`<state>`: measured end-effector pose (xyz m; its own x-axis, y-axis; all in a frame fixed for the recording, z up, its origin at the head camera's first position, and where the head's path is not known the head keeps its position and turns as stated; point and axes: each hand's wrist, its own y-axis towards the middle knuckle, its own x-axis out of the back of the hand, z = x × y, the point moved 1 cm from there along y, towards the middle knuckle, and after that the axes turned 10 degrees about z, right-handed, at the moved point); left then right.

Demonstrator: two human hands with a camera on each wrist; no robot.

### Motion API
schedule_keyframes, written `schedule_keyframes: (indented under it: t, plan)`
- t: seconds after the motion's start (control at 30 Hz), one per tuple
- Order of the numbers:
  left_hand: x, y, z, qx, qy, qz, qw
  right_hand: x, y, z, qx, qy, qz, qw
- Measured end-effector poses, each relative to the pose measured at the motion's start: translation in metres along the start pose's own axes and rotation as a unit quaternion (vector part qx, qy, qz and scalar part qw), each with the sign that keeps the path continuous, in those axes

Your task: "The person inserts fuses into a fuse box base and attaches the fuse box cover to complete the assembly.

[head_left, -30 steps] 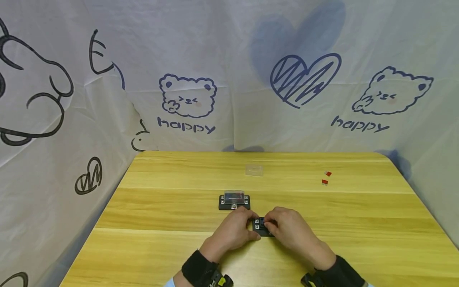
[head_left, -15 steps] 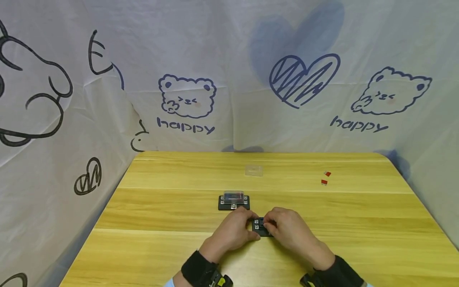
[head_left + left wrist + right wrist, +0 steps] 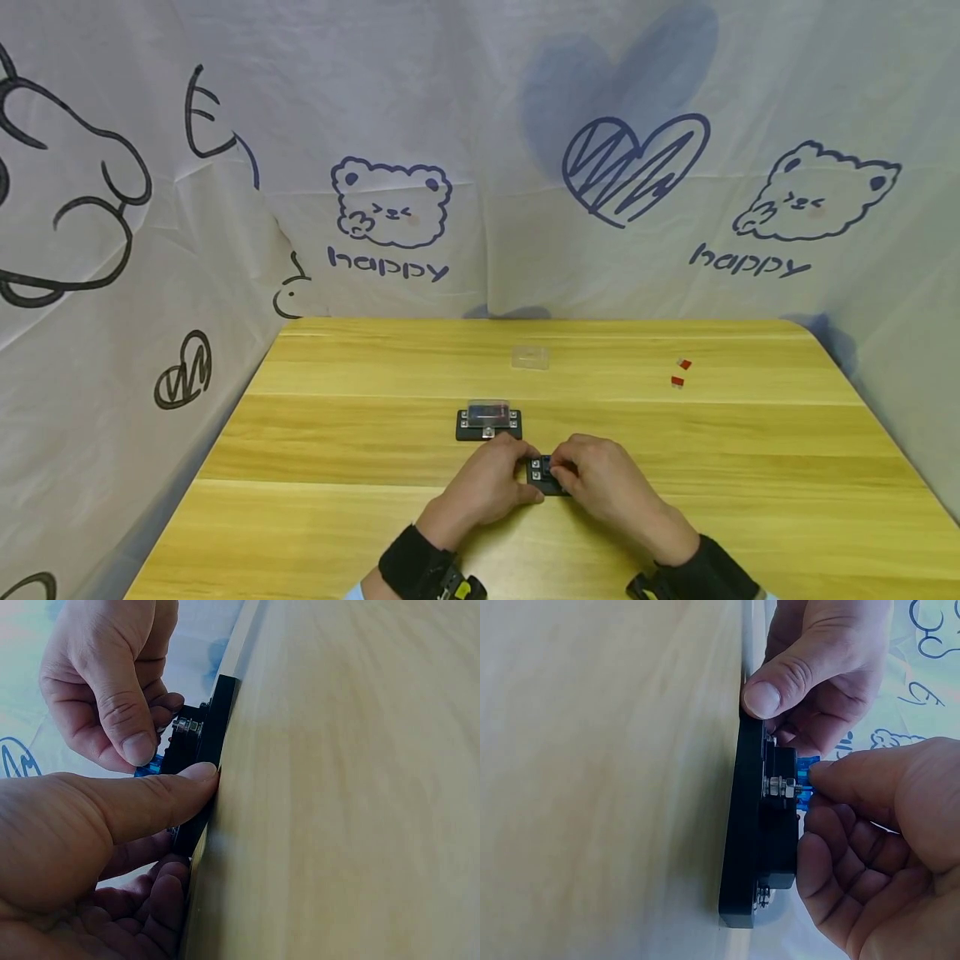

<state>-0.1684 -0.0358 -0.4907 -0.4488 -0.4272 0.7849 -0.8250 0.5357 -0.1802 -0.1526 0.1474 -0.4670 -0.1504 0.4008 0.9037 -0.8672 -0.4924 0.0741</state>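
A black fuse block (image 3: 536,481) lies on the table between the two hands. My left hand (image 3: 487,483) grips its left end, with the thumb on the near edge in the left wrist view. My right hand (image 3: 611,482) pinches a blue blade fuse (image 3: 808,763) at the top of the block. The fingertips hide part of the fuse, so how deep it sits cannot be seen. Metal terminal screws (image 3: 780,787) stick out along the block's side in the right wrist view.
A second fuse block (image 3: 488,421) with a clear cover stands just behind my left hand. Farther back lies a loose clear cover (image 3: 530,357). Two red blade fuses (image 3: 677,381) lie at the back right. A printed cloth (image 3: 480,167) hangs behind the table.
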Motion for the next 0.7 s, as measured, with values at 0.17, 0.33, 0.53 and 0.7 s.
schedule_keyframes:
  t: [0.17, 0.33, 0.53, 0.7]
  plan:
    - [0.0001, -0.0001, -0.0002, 0.000, 0.002, 0.000, 1.0000, 0.0004, -0.0002, 0.0002, 0.001, 0.002, -0.001, 1.000]
    - [0.0008, -0.0005, -0.0008, 0.000, 0.002, 0.001, 1.0000, 0.0003, -0.0004, 0.0001, 0.003, 0.000, -0.002, 1.000]
    - [0.0006, -0.0005, -0.0008, 0.001, -0.004, 0.002, 1.0000, -0.0002, -0.0001, -0.0002, 0.005, -0.003, -0.004, 1.000]
    - [0.0004, -0.0004, -0.0008, 0.002, -0.008, 0.003, 1.0000, -0.0006, 0.0006, 0.0001, 0.003, -0.002, -0.001, 1.000]
